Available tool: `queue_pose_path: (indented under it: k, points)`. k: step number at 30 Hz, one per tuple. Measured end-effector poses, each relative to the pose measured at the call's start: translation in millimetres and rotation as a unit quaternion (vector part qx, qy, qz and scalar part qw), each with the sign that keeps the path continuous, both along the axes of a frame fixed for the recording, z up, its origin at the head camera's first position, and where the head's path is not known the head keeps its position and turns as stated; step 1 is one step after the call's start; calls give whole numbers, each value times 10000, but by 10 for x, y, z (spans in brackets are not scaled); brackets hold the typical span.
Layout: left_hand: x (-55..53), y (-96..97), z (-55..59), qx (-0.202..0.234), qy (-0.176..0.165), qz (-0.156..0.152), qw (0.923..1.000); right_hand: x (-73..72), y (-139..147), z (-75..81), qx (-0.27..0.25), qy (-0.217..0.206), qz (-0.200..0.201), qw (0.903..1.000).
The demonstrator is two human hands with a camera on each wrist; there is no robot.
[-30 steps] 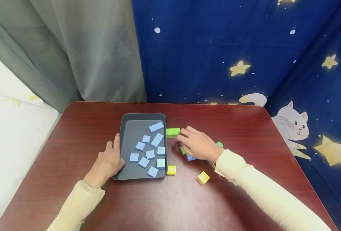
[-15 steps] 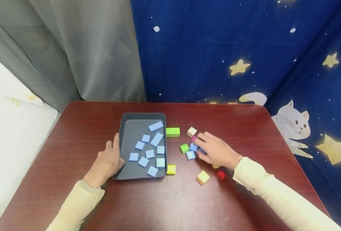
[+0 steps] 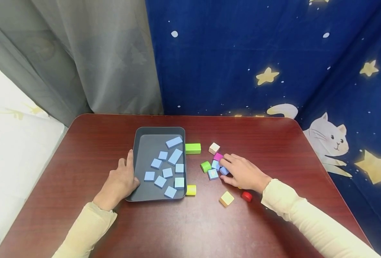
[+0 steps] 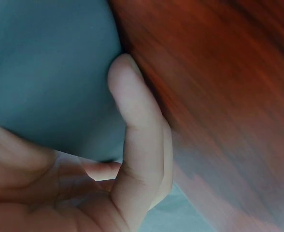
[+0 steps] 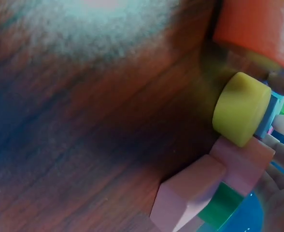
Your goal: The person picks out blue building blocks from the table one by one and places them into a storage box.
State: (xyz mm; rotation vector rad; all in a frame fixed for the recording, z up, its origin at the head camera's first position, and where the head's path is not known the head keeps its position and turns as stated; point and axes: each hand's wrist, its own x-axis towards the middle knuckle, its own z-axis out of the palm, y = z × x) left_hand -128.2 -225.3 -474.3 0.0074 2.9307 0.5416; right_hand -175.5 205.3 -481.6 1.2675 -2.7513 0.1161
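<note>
In the head view, my left hand holds the left side of a dark grey tray. The left wrist view has a finger bent along the tray's wall. Several light blue blocks lie spread inside the tray. To the right, my right hand is low over a group of toy blocks, its thumb and fingers around a small blue block. Beside that block are another blue block, a printed blue block and a magenta block.
A long green block and a yellow cylinder sit against the tray's right side. Around the group are a green rounded block, a cream cube, a yellow cube and a red piece. Pink blocks show in the right wrist view.
My right hand has moved right, away from the green blocks beside the tray, to the small blue block, uncovering the cream, magenta and red pieces. My left hand and the tray have stayed put.
</note>
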Motion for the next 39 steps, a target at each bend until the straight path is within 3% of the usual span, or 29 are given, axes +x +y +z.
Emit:
queue_pose_path:
  k: [9,24,35,39]
  points:
    - [3,8,-11,-43,50,-19,10000,1,-21,-30,-12,-63,-96,9999]
    - [4,8,-17,-13,66,14,10000,-57,-102,46,-280,305,38,9991]
    - [6,-3,-31,25,115,-4,9999,-135,-320,79,-508,435,379,9970]
    - [6,-29,-95,23,339,-10,9994,-148,-396,87,-554,421,476,9964]
